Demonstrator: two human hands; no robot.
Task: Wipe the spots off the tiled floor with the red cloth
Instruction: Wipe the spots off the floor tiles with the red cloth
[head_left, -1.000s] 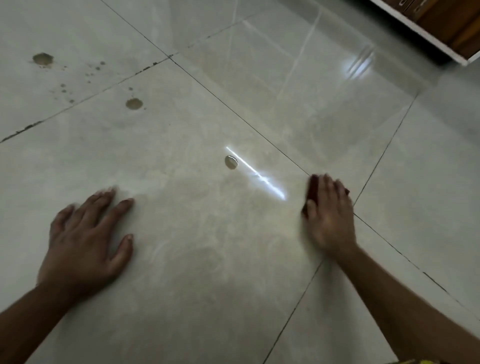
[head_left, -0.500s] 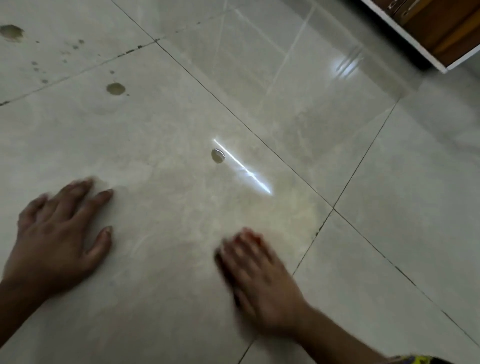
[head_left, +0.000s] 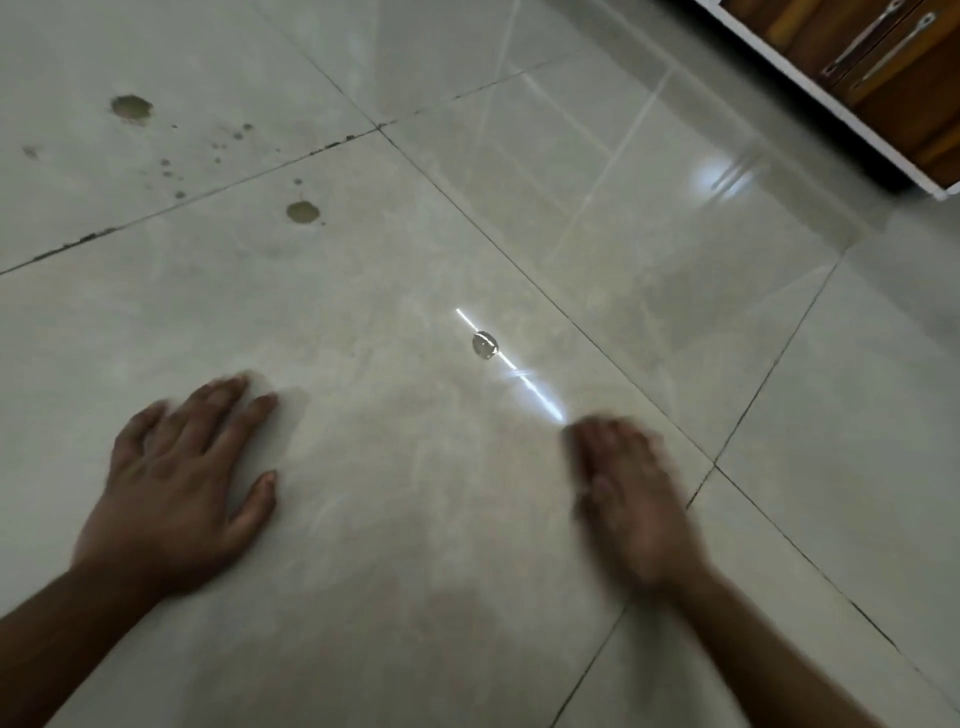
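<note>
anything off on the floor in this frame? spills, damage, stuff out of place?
Yes. Brownish spots and small splatter mark the tiles up left, with dark grime in the grout line. A clear droplet sits mid-tile ahead of the right hand. The red cloth isn't visible; that hand is blurred. No cracked tiles show.

Bare tiled floor between left hand and right hand, one spot just ahead of both, more spots far left, wooden cabinet closing the far right corner
</note>
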